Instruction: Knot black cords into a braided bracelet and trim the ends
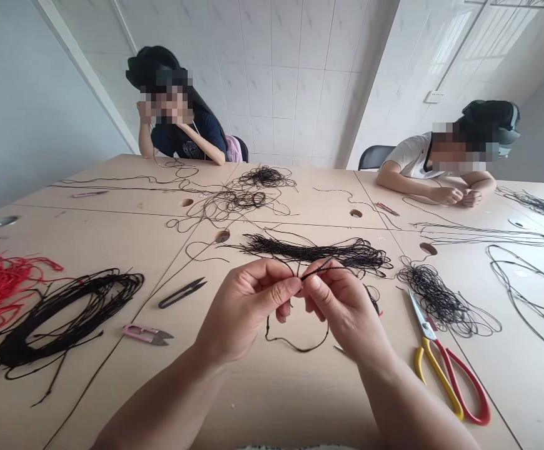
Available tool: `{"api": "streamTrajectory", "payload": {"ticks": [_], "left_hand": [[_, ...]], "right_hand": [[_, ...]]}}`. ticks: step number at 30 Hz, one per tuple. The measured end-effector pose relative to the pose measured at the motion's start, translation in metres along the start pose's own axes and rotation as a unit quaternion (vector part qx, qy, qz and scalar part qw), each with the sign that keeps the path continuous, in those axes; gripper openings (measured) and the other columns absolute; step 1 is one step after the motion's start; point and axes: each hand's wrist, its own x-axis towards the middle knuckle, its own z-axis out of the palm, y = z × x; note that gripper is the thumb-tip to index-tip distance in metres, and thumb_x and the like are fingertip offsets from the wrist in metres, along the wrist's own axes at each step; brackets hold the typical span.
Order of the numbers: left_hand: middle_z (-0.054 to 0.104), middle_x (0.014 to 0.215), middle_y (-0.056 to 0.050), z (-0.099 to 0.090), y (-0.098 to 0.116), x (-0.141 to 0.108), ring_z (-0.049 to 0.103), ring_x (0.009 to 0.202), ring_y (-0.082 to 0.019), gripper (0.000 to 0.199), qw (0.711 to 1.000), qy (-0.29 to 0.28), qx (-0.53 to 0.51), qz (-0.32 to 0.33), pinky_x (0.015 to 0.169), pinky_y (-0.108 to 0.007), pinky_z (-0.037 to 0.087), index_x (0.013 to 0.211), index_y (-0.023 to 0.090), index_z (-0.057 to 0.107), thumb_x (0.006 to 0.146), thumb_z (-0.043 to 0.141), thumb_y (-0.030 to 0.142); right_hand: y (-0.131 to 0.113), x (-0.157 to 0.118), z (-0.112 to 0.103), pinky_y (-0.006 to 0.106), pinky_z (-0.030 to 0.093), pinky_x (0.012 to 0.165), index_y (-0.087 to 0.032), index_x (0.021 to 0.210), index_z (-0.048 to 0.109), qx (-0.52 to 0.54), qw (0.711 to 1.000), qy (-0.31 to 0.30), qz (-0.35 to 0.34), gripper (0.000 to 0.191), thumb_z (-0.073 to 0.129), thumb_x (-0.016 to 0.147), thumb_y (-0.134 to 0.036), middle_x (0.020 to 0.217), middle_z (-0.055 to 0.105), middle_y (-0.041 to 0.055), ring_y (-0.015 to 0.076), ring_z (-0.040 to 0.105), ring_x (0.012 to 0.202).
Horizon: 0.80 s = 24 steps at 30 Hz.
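My left hand (265, 289) and my right hand (331, 297) meet over the table, thumbs and forefingers pinched on a thin black cord (317, 270). Part of that cord runs across the right forefinger, and a knotted loop of it hangs below between the two hands. The fingertips cover the spot where they grip. Just beyond my hands lies a long bundle of black cords (309, 251). To the right are scissors (441, 369) with one red and one yellow handle. On the left rest pink-handled thread snips (147, 335) and black thread snips (182, 292).
A red cord pile (0, 290) and a black cord coil (65, 319) occupy the left side. More tangled black cord (434, 300) lies right. Across the table (272, 400), two people sit with cord, one far left (192, 134), another far right (413, 156).
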Motion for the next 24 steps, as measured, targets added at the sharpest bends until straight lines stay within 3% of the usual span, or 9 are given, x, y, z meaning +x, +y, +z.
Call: {"api": "streamTrajectory", "payload": {"ticks": [2, 4, 7, 8, 11, 15, 19, 24], "left_hand": [[0.069, 0.065, 0.001, -0.001, 0.001, 0.001, 0.055, 0.051, -0.007, 0.014, 1.000, 0.010, 0.012, 0.008, 0.050, -0.016, 0.047, 0.075, 0.018, 0.075, 0.084, 0.081, 0.027], [0.069, 0.065, 0.001, -0.001, 0.000, 0.001, 0.055, 0.051, -0.007, 0.013, 0.998, 0.023, 0.056, 0.019, 0.050, -0.016, 0.048, 0.076, 0.018, 0.075, 0.085, 0.080, 0.027], [0.070, 0.063, 0.002, 0.005, -0.003, -0.001, 0.057, 0.053, -0.008, 0.008, 0.982, 0.042, 0.169, 0.068, 0.050, -0.014, 0.047, 0.078, 0.019, 0.076, 0.085, 0.076, 0.023], [0.071, 0.065, 0.002, 0.008, -0.004, -0.003, 0.059, 0.055, -0.008, 0.006, 0.973, 0.045, 0.205, 0.092, 0.052, -0.014, 0.048, 0.080, 0.018, 0.076, 0.085, 0.074, 0.021], [0.073, 0.066, 0.001, 0.016, -0.007, -0.006, 0.059, 0.057, -0.007, 0.012, 0.950, 0.046, 0.272, 0.146, 0.055, -0.013, 0.047, 0.078, 0.017, 0.077, 0.082, 0.067, 0.011], [0.063, 0.055, 0.005, 0.015, -0.007, -0.004, 0.051, 0.050, -0.005, 0.008, 0.973, 0.023, 0.213, 0.081, 0.047, -0.010, 0.042, 0.076, 0.018, 0.077, 0.082, 0.073, 0.015], [0.070, 0.063, 0.003, 0.005, -0.007, 0.000, 0.056, 0.050, -0.005, 0.007, 0.998, -0.014, 0.067, -0.005, 0.047, -0.010, 0.046, 0.079, 0.020, 0.079, 0.082, 0.083, 0.025], [0.076, 0.070, -0.001, 0.001, -0.006, 0.000, 0.057, 0.049, -0.003, 0.012, 0.993, -0.074, -0.075, -0.054, 0.046, -0.009, 0.047, 0.078, 0.021, 0.080, 0.079, 0.089, 0.029]], "right_hand": [[-0.008, -0.006, -0.007, 0.018, 0.035, 0.043, -0.017, 0.077, 0.059, -0.110, 0.992, -0.056, 0.011, 0.033, 0.067, 0.096, -0.043, 0.059, 0.052, -0.0042, 0.0075, 0.044, 0.050], [-0.016, -0.013, -0.012, 0.018, 0.031, 0.042, -0.018, 0.072, 0.057, -0.175, 0.981, -0.078, -0.040, 0.033, 0.067, 0.096, -0.037, 0.056, 0.049, -0.0057, 0.0063, 0.039, 0.048], [-0.021, -0.019, -0.013, 0.019, 0.040, 0.049, -0.018, 0.094, 0.069, -0.249, 0.953, 0.010, -0.172, 0.009, 0.067, 0.097, -0.027, 0.068, 0.059, -0.0025, 0.0080, 0.049, 0.056], [-0.021, -0.018, -0.012, 0.020, 0.042, 0.051, -0.019, 0.104, 0.071, -0.284, 0.936, 0.047, -0.202, 0.010, 0.068, 0.095, -0.023, 0.074, 0.062, -0.0011, 0.0085, 0.051, 0.059], [-0.016, -0.014, -0.010, 0.021, 0.041, 0.050, -0.018, 0.107, 0.074, -0.351, 0.911, 0.064, -0.208, 0.016, 0.070, 0.092, -0.016, 0.083, 0.066, 0.0012, 0.0082, 0.049, 0.059], [-0.014, -0.010, -0.014, 0.019, 0.044, 0.054, -0.020, 0.089, 0.069, -0.278, 0.938, 0.062, -0.200, 0.011, 0.066, 0.091, -0.009, 0.080, 0.065, -0.0015, 0.0076, 0.054, 0.065], [-0.017, -0.009, -0.026, 0.018, 0.048, 0.060, -0.023, 0.087, 0.069, -0.160, 0.969, 0.084, -0.169, 0.013, 0.070, 0.090, -0.010, 0.080, 0.070, -0.0037, 0.0077, 0.062, 0.072], [-0.014, 0.002, -0.042, 0.020, 0.053, 0.068, -0.025, 0.083, 0.077, -0.071, 0.989, 0.066, -0.112, 0.009, 0.082, 0.084, -0.018, 0.081, 0.076, -0.0024, 0.0090, 0.068, 0.076]]}}
